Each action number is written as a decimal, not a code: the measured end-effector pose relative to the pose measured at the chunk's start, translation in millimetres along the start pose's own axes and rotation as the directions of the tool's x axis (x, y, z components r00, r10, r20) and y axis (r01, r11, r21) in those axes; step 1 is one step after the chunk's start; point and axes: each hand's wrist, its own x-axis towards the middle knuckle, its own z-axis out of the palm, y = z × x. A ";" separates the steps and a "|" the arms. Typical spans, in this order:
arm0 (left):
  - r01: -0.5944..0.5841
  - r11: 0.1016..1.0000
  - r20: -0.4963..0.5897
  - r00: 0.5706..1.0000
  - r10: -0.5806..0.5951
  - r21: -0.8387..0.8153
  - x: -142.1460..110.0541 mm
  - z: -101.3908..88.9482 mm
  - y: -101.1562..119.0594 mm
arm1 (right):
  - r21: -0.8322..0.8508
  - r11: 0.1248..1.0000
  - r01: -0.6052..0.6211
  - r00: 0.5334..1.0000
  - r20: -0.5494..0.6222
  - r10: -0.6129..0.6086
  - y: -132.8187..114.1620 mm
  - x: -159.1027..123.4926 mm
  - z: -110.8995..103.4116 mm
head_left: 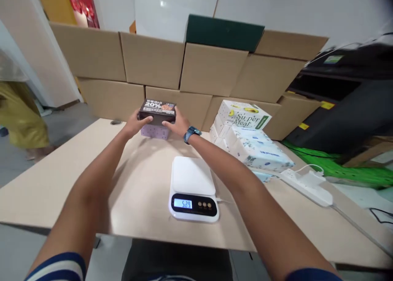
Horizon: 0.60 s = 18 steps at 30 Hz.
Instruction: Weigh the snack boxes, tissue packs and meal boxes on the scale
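Between both hands is a dark printed box (158,111), at the far side of the table. My left hand (135,123) grips its left end, thumb along the front. My right hand (178,122) grips the right end the same way, with a patterned blue band on that wrist. Directly under the dark box shows a purple box (155,132); whether the two touch is hard to tell. Nearer to me lies a white digital scale (193,176) with a bare platform and a lit display.
Stacked cardboard boxes (153,60) wall off the table's far edge. To the right are a "Super Meal" box (244,113), packs of tissues (260,150) and a white power strip (307,187) with cords. A person in a yellow garment (21,113) is at the left.
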 end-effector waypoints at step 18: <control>0.105 0.988 -0.363 0.930 -0.056 0.117 -1.1 8.4 -36.4 | -0.102 0.983 0.150 0.988 0.048 -0.146 -6.3 -53.3 24.1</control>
